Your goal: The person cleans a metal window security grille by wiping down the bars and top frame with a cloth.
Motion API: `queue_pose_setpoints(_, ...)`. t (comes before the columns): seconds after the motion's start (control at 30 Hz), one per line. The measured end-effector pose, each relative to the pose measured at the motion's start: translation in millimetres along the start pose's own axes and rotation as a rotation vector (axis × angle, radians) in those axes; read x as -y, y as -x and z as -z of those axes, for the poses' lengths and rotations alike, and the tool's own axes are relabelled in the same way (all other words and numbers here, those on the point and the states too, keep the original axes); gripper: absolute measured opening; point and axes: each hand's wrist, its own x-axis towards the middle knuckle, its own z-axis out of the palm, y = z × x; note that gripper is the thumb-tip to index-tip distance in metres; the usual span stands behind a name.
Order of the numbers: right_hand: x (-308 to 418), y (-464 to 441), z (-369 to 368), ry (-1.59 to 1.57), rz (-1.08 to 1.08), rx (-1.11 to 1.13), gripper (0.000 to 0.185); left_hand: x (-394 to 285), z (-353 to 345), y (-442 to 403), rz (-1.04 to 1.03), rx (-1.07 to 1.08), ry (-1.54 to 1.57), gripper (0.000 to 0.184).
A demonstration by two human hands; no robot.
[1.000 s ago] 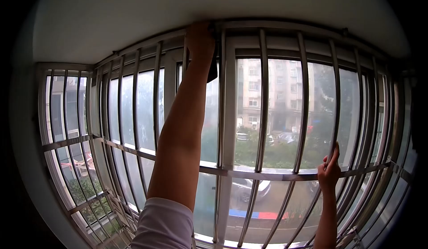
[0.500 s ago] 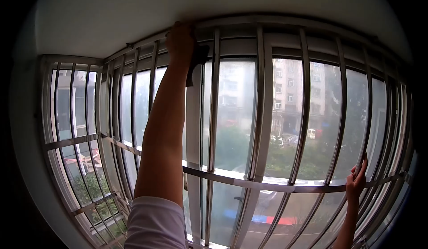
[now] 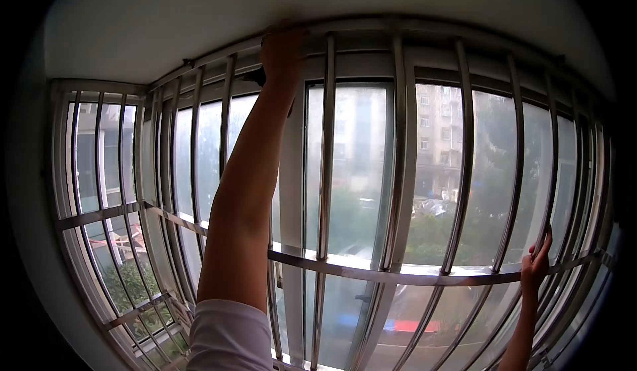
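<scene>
High at the top rail (image 3: 371, 24), my left hand (image 3: 282, 56) is closed on a dark, cloth-like thing (image 3: 256, 75), which pokes out left of the wrist. Most of that thing is hidden by the hand and forearm, and the fingers are slightly blurred. Low on the right, my right hand (image 3: 535, 265) is wrapped round an upright metal bar (image 3: 553, 172), just above the flat crossbar (image 3: 464, 279).
Metal bars stand in front of framed window panes (image 3: 352, 172), close to both arms. A side window (image 3: 99, 158) with its own bars is at the left. The ceiling (image 3: 199, 12) lies just above the top rail. Outside are trees, cars and a building.
The view has shifted, so the window and my right hand appear further right. My left hand has moved left along the top rail, and the dark thing now shows left of the wrist.
</scene>
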Motion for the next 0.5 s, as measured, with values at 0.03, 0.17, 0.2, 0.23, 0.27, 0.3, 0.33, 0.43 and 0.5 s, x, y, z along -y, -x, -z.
queue_pose_setpoints(0.03,1,-1,1,-0.004,-0.034,0.016,0.082,-1,3,-2,0.072,0.071,-0.101,0.018)
queue_pose_setpoints(0.17,-1,-1,-2,-0.018,0.037,-0.025,0.084,28,34,4,0.317,0.111,-0.201,0.017)
queue_pose_setpoints(0.2,-1,0,-3,-0.018,0.035,-0.027,0.084,43,33,4,0.315,0.11,-0.199,0.017)
queue_pose_setpoints(0.23,-1,0,-3,-0.011,0.017,-0.022,0.084,61,26,7,0.38,0.118,-0.205,0.017)
queue_pose_setpoints(0.27,-2,0,-2,-0.004,0.001,-0.018,0.085,67,21,10,0.449,0.126,-0.209,0.019)
queue_pose_setpoints(0.3,-2,0,0,-0.003,0.003,-0.023,0.085,63,20,9,0.45,0.122,-0.207,0.019)
queue_pose_setpoints(0.33,-2,0,0,-0.011,-0.032,0.0,0.084,57,18,5,0.434,0.12,-0.217,0.019)
queue_pose_setpoints(0.43,3,0,-1,-0.025,-0.047,-0.004,0.083,30,21,-5,0.412,0.111,-0.248,0.017)
queue_pose_setpoints(0.5,4,0,-1,-0.014,-0.027,-0.004,0.084,8,28,-5,0.415,0.111,-0.277,0.015)
